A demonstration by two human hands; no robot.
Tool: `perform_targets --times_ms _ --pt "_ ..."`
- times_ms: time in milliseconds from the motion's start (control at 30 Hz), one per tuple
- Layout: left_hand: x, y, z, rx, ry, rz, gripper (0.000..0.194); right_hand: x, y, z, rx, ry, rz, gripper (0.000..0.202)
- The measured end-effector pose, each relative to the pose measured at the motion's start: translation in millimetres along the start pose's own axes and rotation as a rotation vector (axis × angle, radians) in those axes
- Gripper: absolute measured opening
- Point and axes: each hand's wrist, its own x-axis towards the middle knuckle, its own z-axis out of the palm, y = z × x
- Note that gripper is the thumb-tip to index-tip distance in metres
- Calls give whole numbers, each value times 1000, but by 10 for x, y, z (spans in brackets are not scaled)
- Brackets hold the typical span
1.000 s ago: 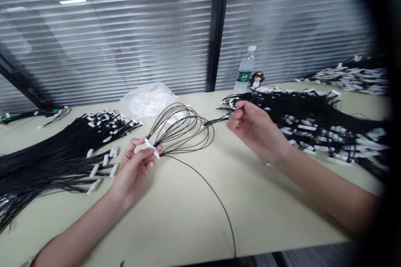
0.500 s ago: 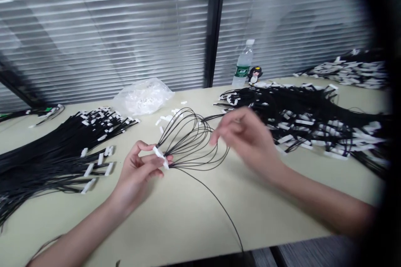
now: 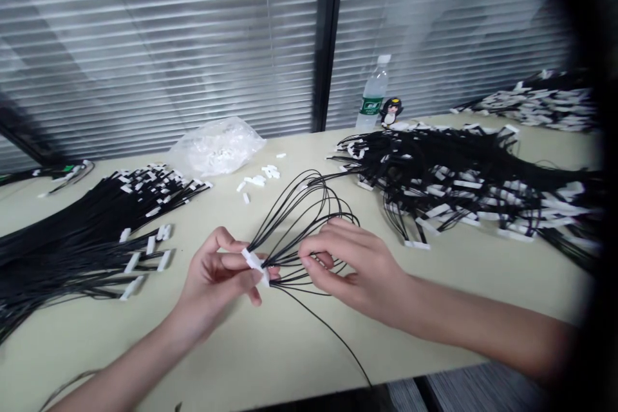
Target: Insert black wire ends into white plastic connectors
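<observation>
My left hand [image 3: 217, 277] pinches a white plastic connector [image 3: 255, 265] between thumb and fingers, holding it tilted above the table. From the connector, thin black wires [image 3: 294, 219] loop out to the right and bend back toward it. One loose black wire [image 3: 338, 338] trails down to the table's front edge. Thumb and forefinger of my right hand [image 3: 352, 270] are closed together among the loops, on a black wire just right of the connector. The exact grip point is partly hidden by the fingers.
Bundled black wires with white connectors lie at left [image 3: 72, 225] and in a pile at right [image 3: 463, 167]. Small white connector pieces [image 3: 258, 179] are scattered near a clear plastic bag [image 3: 217, 145]. A water bottle [image 3: 371, 100] and penguin figure [image 3: 391, 112] stand at the back.
My right hand has moved left and down from the outer side of the loops into them, its fingers now closed. The connector in my left hand sits slightly lower and farther right.
</observation>
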Motion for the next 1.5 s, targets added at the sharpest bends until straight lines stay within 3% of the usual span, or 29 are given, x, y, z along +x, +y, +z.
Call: perform_targets --times_ms 333,667,1233,1367,1500 --pt "-6 -33 -11 -11 -6 -24 30 -11 3 11 -111 -33 -40 8" --pt "-7 -43 -12 11 -55 -86 28 -56 26 -9 -341 -55 -276 8" --pt "8 -74 -33 41 -111 -114 26 -51 1 12 -364 -123 -243 12" --pt "25 -47 -37 11 -76 -108 27 -60 38 24 -370 -64 -261 10" --pt "65 1 -76 -122 62 -136 28 -64 76 15 -445 69 -413 23"
